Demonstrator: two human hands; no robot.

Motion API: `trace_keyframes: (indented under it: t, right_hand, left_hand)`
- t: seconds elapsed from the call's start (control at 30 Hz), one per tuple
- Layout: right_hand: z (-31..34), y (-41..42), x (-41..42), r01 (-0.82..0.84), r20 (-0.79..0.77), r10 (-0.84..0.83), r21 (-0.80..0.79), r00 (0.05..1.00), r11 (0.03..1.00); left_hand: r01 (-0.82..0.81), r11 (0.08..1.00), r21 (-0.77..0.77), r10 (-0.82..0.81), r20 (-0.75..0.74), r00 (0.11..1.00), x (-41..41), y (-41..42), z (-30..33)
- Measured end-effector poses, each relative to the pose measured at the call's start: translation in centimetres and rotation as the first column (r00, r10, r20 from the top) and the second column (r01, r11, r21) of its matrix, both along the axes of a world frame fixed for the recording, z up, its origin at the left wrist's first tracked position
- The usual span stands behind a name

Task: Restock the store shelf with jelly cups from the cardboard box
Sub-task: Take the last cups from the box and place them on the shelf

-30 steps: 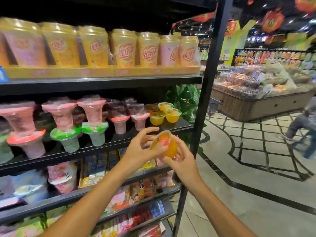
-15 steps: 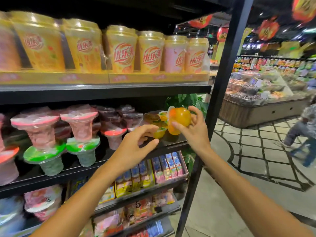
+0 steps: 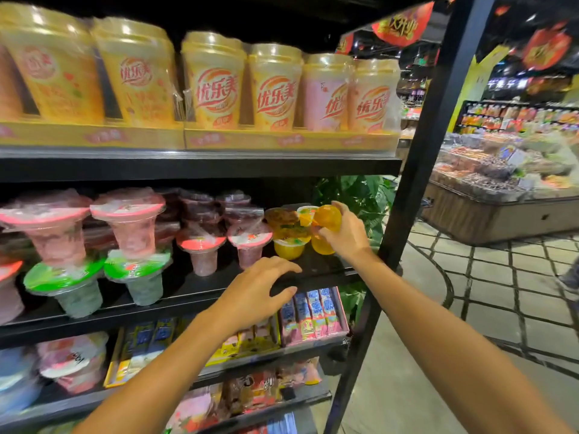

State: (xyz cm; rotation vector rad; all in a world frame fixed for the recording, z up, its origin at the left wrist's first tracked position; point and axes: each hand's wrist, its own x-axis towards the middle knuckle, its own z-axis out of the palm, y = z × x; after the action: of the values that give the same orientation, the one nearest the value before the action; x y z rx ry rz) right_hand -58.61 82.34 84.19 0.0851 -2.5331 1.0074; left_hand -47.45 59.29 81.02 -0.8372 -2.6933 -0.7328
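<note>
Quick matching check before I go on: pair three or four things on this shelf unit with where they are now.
1. orange jelly cup
2. tall yellow drink cups
3. green-lidded cups
4. left hand

a. top shelf
b. middle shelf, left part
c. held by the right hand
d. open, over the middle shelf's front edge

Pairs: 1-c, 2-a, 3-b, 4-d
</note>
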Motion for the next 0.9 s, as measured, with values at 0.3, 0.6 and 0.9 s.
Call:
trace_keyframes:
  t: [0.3,0.6,0.9]
  right_hand:
    - [-2.8,0.3,0.5,-0.136,-0.040,0.130,-0.261,0.991,0.956]
    - [-3.0,0.2,0.5,-0.138,-0.028,0.136,-0.287,0.990,0.948]
    - [-2.4,-0.2,4.1,-0.098,-0.133,0.079,-0.144,0.988,0.985]
  left_hand:
    - [-0.077,0.994,-0.080,0.077,-0.003,0.997,-1.7,1.8,-2.0]
    - [-0.187,0.979,-0.084,0.185,-0.040,0.982,-2.4,2.9,-2.3]
    - [-0.110,0.973,-0.205,0.090,-0.104,0.990,-0.9,1.6,-0.9]
